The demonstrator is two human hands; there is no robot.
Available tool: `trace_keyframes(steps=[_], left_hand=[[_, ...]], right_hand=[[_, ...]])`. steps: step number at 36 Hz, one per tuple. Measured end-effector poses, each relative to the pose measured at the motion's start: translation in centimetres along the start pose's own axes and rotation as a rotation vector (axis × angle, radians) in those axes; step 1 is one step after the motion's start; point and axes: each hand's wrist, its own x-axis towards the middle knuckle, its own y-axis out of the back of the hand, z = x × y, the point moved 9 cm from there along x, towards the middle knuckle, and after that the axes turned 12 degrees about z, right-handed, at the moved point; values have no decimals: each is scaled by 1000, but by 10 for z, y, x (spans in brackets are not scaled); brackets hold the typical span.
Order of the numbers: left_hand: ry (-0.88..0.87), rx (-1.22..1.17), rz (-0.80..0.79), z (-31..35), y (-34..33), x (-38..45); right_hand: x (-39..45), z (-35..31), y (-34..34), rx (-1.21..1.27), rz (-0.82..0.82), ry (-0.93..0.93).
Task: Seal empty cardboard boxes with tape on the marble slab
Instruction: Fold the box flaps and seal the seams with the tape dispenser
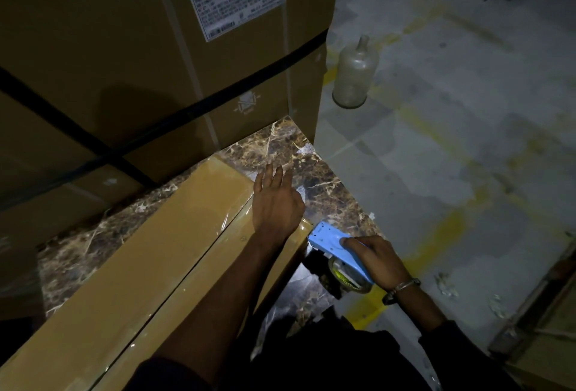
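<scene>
The left hand [276, 200] is lying flat-fingered on the taped cardboard box [131, 269] while the right hand [374, 258] is gripping the blue tape dispenser [335, 249], probably needing a tear-off next.

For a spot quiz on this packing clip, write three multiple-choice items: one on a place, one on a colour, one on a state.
1. Where does the glass bottle stand?
A. on the floor
B. on the flat box
C. on the marble slab

2. What colour is the tape dispenser?
A. red
B. blue
C. black

3. How is the left hand?
A. gripping the dispenser
B. fingers straight, over the flat box
C. a fist

Key: 1 A, it stands on grey concrete floor. 2 B, its body is light blue. 3 B, the right hand grips the dispenser.
</scene>
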Motion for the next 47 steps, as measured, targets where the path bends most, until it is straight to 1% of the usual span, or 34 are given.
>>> trace_keyframes(steps=[5,8,10,13,19,23,27,32,35,39,42,45,47], left_hand=[[-10,4,10,1,3,0],[-17,6,16,1,4,-1],[-21,8,16,3,3,-2],[-14,-6,19,2,3,-2],[-5,-13,3,-1,2,-1],[-16,-2,-6,0,2,0],[-21,13,-19,1,0,-1],[1,-11,0,0,0,-1],[-20,23,1,0,-3,-1],[-13,30,-3,-1,-6,-2],[-21,41,-10,-1,-6,-2],[-30,44,-8,0,-4,-1],[-31,46,-11,0,-4,-1]], right_hand=[[-7,0,5,-30,28,51],[-12,-1,21,-44,91,82],[-15,-7,33,-60,123,139],[-16,-17,43,-114,128,221],[-21,-7,46,-84,135,211],[-17,-8,33,-106,111,245],[-12,-4,18,-125,130,244],[-3,-3,-2,-130,79,198],[0,0,-5,-101,46,136],[6,9,-7,-40,1,-34],[10,15,-14,-30,-87,-170],[13,20,-15,30,-118,-264],[14,26,-19,8,-153,-303]])
